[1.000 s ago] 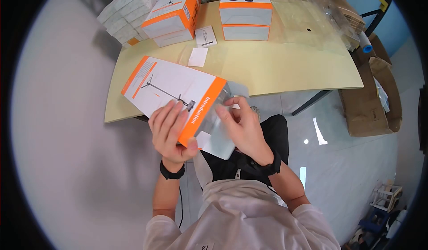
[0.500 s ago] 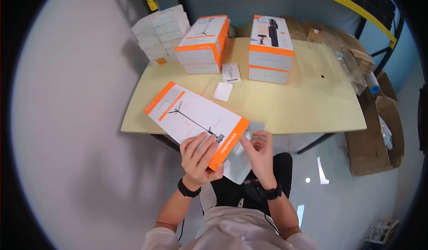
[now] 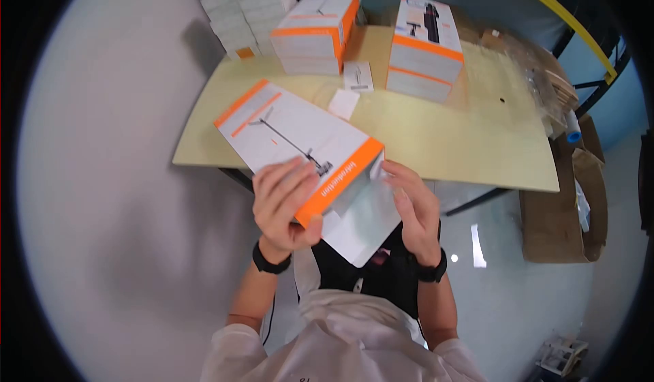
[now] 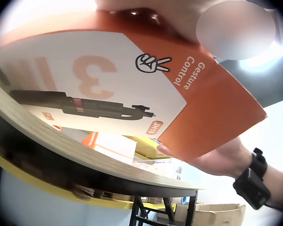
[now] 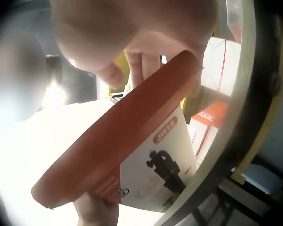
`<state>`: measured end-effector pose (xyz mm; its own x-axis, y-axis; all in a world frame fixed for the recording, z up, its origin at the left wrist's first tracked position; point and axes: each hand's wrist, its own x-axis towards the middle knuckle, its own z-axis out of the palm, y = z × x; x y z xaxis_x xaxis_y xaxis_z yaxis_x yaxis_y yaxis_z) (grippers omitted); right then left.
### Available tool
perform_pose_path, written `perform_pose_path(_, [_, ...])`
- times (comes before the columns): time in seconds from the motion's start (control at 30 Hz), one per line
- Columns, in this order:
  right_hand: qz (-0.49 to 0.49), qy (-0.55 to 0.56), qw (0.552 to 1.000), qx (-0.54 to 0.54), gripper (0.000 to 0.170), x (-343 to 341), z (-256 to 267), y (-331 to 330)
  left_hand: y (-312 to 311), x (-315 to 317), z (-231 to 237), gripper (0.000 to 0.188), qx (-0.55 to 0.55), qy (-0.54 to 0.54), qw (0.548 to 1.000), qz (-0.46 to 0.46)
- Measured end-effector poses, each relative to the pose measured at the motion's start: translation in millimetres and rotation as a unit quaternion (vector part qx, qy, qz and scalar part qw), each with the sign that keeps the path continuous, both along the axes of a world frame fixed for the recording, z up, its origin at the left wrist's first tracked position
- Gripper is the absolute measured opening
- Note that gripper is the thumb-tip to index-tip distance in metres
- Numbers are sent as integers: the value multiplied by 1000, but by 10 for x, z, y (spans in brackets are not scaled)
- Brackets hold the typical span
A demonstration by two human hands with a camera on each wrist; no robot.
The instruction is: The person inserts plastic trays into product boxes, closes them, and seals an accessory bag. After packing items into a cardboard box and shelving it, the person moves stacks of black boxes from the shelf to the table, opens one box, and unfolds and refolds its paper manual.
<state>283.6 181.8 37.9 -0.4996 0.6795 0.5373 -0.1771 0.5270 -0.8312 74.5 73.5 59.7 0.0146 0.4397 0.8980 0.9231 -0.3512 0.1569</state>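
Note:
A white box (image 3: 293, 119) with orange edges and a printed tripod picture lies tilted over the table's front edge. Its near end stands open, a pale flap (image 3: 361, 235) hanging out towards the lap. My left hand (image 3: 281, 205) grips the front corner, fingers across the printed top and thumb at the orange edge. At the other corner of that end, my right hand (image 3: 419, 211) touches the box's edge with fingers extended and thumb apart. In the left wrist view the box's side (image 4: 108, 89) shows a black stick-like device. The box's contents are hidden.
Similar boxes stand stacked at the back of the table (image 3: 477, 140), one stack (image 3: 313, 38) left and another (image 3: 422, 55) right. A printed card (image 3: 358, 77) and white paper (image 3: 343, 104) lie between. White packets (image 3: 248, 14) are piled back left; a cardboard carton (image 3: 565, 211) stands right.
The head view has shifted. My right hand has moved from curled fingers at the box's open end to straighter fingers at its far corner, and the flap shows wider. My left hand keeps its grip.

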Motion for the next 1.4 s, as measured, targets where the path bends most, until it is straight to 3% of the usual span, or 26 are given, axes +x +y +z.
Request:
perform_pose_path(0.1, [40, 53, 994, -85, 18, 33, 31, -32, -1, 2, -38, 40, 1, 6, 1000, -5])
perform_pose_path(0.23, [-17, 31, 997, -63, 18, -26, -105, 30, -2, 41, -83, 40, -2, 18, 1000, -1])
perform_pose_path(0.3, [-14, 3, 982, -191, 24, -56, -120, 47, -24, 66, -92, 40, -12, 19, 1000, -17])
perform_pose_path(0.33, [-15, 3, 982, -190, 24, -44, -111, 75, -29, 72, -103, 40, -12, 19, 1000, -19])
perform_pose_path(0.4, [9, -149, 930, -334, 32, 8, -79, 145, -27, 78, -132, 40, -30, 24, 999, -17])
perform_pose_path(0.43, [9, -149, 930, -335, 32, 27, -49, 145, -16, 85, -151, 40, -31, 24, 999, -17])
perform_pose_path(0.5, [19, -83, 937, -339, 33, 57, 43, 130, 12, 101, -187, 51, -29, 47, 998, -11])
perform_pose_path(0.63, [17, -57, 962, -267, 37, 76, 169, 88, 21, 117, -249, 49, -42, 51, 998, -15])
perform_pose_path(0.7, [136, 108, 904, -391, 43, 91, 225, 55, 31, 120, -289, 47, -57, 67, 996, -18])
perform_pose_path(0.73, [134, 108, 905, -389, 43, 77, 169, 53, 35, 116, -294, 47, -56, 67, 996, -20])
perform_pose_path(0.83, [77, 101, 967, -222, 44, -11, -124, 35, 54, 89, -312, 43, -66, 60, 996, -10])
perform_pose_path(0.93, [41, 56, 989, -129, 42, -21, -200, 33, 55, 73, -325, 49, -77, 59, 995, -12])
perform_pose_path(1.07, [51, 86, 986, -134, 41, -27, -260, 55, 64, -1, -426, 61, -91, 56, 994, -21])
perform_pose_path(1.23, [-20, 27, 996, -83, 39, -87, -201, 79, 63, 85, -331, 71, -118, 28, 992, -22])
perform_pose_path(1.3, [-31, 31, 996, -74, 36, -113, -180, 72, 63, 112, -359, 76, -125, 44, 991, 31])
perform_pose_path(1.4, [-57, 27, 997, -48, 30, -125, -199, 93, 70, 118, -358, 62, -115, 4, 993, 8])
